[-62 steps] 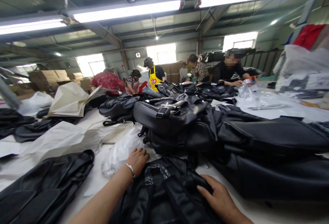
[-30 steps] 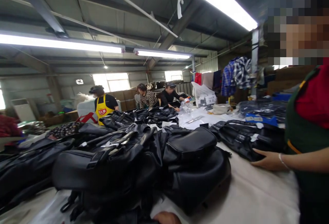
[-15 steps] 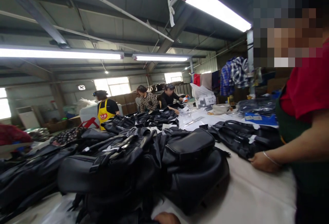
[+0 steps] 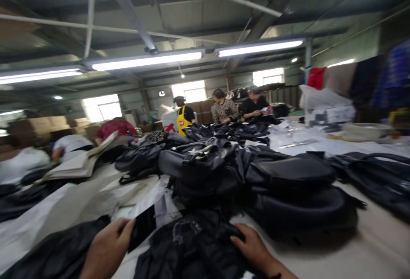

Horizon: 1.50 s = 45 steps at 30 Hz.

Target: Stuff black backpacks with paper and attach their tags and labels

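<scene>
At the lower left, my left hand [image 4: 109,245] pinches a flat black tag [image 4: 143,227] between thumb and fingers. A black bag [image 4: 188,249] with creased, soft fabric lies in front of me at the bottom of the view. My right hand [image 4: 253,245] has closed on the right edge of this bag, and a dark band circles the wrist. Just beyond both hands, more black bags [image 4: 291,176] with smooth, shiny panels are piled on the table. Dark fabric [image 4: 60,249] lies beside and partly behind my left hand.
White sheets and clear plastic [image 4: 156,202] lie left of the pile. Another black bag [image 4: 374,176] rests at the right on the pale tabletop [image 4: 381,249]. Several people work farther back, one in a yellow apron [image 4: 184,120]. Light tubes [image 4: 150,60] hang overhead.
My view has swung left, so the co-worker in red at the right is out of sight. Both my hands have come into view, the left with the black tag, the right on the bag.
</scene>
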### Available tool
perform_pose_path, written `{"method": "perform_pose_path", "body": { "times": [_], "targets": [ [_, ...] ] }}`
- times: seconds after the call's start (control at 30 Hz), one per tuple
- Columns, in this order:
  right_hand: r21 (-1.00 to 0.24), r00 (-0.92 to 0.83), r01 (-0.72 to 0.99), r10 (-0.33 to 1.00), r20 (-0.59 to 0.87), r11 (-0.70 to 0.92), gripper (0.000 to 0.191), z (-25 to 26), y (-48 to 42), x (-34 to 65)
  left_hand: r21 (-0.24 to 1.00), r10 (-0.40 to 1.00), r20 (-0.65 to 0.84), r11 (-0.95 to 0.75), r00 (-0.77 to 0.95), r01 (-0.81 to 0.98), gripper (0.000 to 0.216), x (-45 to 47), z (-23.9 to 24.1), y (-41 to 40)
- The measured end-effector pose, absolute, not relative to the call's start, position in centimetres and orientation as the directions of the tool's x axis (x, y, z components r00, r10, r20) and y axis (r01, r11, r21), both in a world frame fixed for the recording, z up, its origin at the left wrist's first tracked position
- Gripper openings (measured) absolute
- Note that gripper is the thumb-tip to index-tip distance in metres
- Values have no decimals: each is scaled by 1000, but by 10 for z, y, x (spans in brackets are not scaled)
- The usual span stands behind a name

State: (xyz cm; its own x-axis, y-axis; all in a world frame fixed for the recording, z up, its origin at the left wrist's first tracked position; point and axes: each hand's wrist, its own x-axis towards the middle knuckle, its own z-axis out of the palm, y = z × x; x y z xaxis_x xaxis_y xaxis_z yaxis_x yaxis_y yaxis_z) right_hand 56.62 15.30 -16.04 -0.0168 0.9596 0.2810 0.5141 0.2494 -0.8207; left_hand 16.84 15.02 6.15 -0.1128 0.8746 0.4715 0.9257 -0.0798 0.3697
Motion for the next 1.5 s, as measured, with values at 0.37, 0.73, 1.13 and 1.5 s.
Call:
{"method": "perform_pose_path", "body": {
  "times": [0.37,0.73,1.13,1.5],
  "targets": [
    [-827,-75,500,964,254,256,37,-167,155,569,458,894,331,127,-302,880,37,142,65,139],
    [-872,-195,426,966,173,242,33,-133,142,573,412,899,386,32,-206,911,37,161,62,129],
    [-885,-186,428,976,111,182,35,-124,82,610,428,809,511,55,-292,902,34,173,136,57],
    [-750,-4,602,940,341,274,36,-68,73,616,617,840,467,-86,-277,782,40,191,135,34]
  ]
}}
